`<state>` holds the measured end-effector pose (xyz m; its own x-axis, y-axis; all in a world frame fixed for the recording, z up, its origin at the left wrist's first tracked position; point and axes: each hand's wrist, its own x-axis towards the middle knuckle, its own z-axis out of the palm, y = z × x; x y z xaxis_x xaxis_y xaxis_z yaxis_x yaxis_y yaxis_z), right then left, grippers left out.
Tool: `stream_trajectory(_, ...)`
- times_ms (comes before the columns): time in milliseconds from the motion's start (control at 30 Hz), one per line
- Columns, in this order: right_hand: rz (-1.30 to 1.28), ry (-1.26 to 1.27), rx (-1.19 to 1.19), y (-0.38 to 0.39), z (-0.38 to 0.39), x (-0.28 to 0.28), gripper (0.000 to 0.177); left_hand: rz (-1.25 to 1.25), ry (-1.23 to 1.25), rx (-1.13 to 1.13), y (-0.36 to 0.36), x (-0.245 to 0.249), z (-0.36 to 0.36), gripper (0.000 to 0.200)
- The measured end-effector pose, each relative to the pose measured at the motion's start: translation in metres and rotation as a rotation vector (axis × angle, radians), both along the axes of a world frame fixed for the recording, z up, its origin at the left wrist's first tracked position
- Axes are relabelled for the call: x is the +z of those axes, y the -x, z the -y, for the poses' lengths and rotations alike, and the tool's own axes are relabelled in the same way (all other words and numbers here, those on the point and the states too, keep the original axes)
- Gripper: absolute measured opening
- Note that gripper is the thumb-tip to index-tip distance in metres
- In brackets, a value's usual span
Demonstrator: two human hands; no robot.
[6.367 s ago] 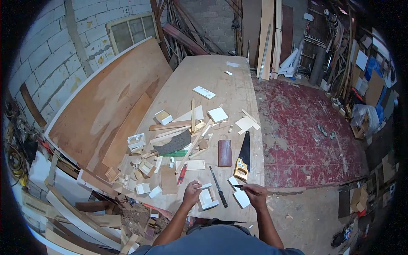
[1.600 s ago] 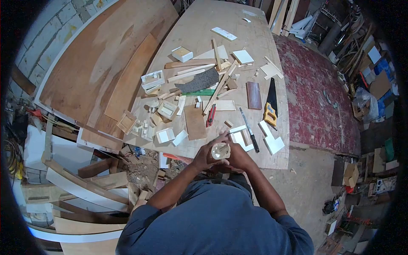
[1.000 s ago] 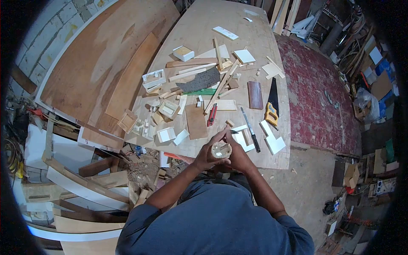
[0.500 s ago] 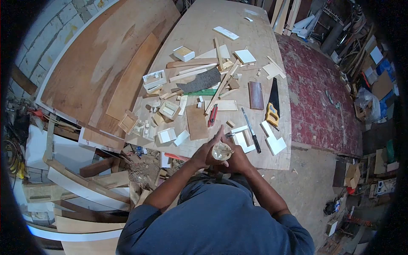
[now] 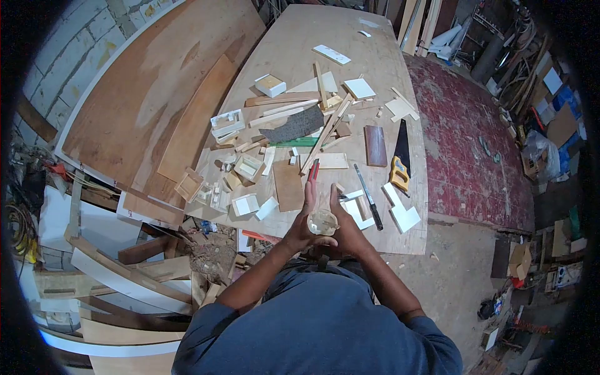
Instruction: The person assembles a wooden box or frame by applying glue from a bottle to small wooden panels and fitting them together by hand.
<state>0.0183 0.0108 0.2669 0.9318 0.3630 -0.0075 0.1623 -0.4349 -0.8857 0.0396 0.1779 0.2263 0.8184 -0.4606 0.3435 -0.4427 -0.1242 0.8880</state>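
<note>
Plywood workbench (image 5: 384, 62) | boxes (image 5: 272, 90) are standing assembled | we're cupping translucent container (image 5: 323, 223) between left hand (image 5: 301, 225) and right hand (image 5: 347, 230) | remaining work: unclear

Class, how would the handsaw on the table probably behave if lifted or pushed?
The handsaw's long, thin blade would probably flex slightly towards its tip. The chunky yellow handle looks like the heavier end. Lying flat on the table, it would likely slide rather than roll.
</note>
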Motion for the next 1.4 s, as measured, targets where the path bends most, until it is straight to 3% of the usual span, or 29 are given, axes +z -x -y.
stream_trajectory(133,0.096,0.001,0.0,-0.005,-0.003,0.011,0.134,0.107,0.006,-0.034,-0.005,0.001,0.006,0.159)
stream_trajectory(200,-0.074,-0.078,0.038,-0.006,0.001,0.015,0.139,0.064,0.051,-0.031,0.0,-0.006,0.013,0.157)
stream_trajectory(267,-0.063,-0.083,0.035,-0.007,0.004,-0.003,0.14,0.025,0.096,-0.031,0.007,-0.013,0.018,0.154)
stream_trajectory(333,-0.051,-0.094,0.041,-0.005,0.007,-0.023,0.14,-0.369,0.344,-0.069,0.015,-0.022,0.016,0.132)
stream_trajectory(367,-0.073,-0.067,0.073,0.0,0.012,-0.033,0.142,-0.369,0.344,-0.053,0.016,-0.031,0.014,0.132)
stream_trajectory(433,-0.098,-0.046,0.134,0.008,0.018,-0.046,0.143,-0.638,0.342,-0.139,0.016,-0.05,0.008,0.097)
stream_trajectory(467,-0.071,0.001,0.134,0.01,0.02,-0.051,0.143,-0.484,0.253,-0.017,0.017,-0.056,0.01,0.067)
stream_trajectory(667,-0.063,0.193,-0.076,0.033,0.056,-0.1,0.136,-0.41,-0.035,0.255,0.021,-0.134,-0.021,0.059)
stream_trajectory(733,-0.126,0.249,-0.158,0.037,0.071,-0.104,0.117,-0.453,-0.205,0.318,0.02,-0.149,-0.035,0.064)
stream_trajectory(767,-0.125,0.249,-0.158,0.038,0.077,-0.107,0.117,-0.452,-0.205,0.318,0.02,-0.155,-0.037,0.064)
stream_trajectory(833,-0.056,0.31,-0.259,0.04,0.082,-0.104,0.09,-0.364,-0.133,0.51,0.019,-0.154,-0.037,0.066)
stream_trajectory(867,-0.016,0.291,-0.363,0.044,0.081,-0.104,0.054,-0.365,-0.151,0.543,0.017,-0.154,-0.037,0.068)
stream_trajectory(900,-0.016,0.29,-0.363,0.045,0.082,-0.108,0.054,-0.365,-0.152,0.543,0.011,-0.156,-0.036,0.068)
stream_trajectory(967,-0.126,0.062,-0.495,0.045,0.083,-0.116,0.032,-0.228,-0.063,0.584,0.001,-0.162,-0.033,0.069)
stream_trajectory(1000,-0.137,0.075,-0.512,0.044,0.079,-0.111,0.019,-0.226,-0.063,0.588,-0.002,-0.167,-0.033,0.069)
stream_trajectory(1100,-0.074,-0.004,-0.487,0.043,0.072,-0.12,0.014,-0.209,-0.148,0.541,-0.007,-0.174,-0.038,0.072)
stream_trajectory(1167,-0.074,-0.023,-0.484,0.045,0.07,-0.118,0.012,-0.447,-0.237,0.467,-0.007,-0.167,-0.046,0.073)
stream_trajectory(1300,-0.033,-0.091,-0.496,0.052,0.075,-0.112,0.012,-0.227,-0.373,0.43,-0.002,-0.186,-0.078,0.075)
stream_trajectory(1367,-0.034,-0.096,-0.506,0.057,0.083,-0.115,0.01,-0.047,-0.623,0.693,0.002,-0.191,-0.1,0.071)
stream_trajectory(1400,-0.036,-0.101,-0.515,0.06,0.086,-0.117,0.01,-0.077,-0.735,0.771,0.001,-0.18,-0.11,0.071)
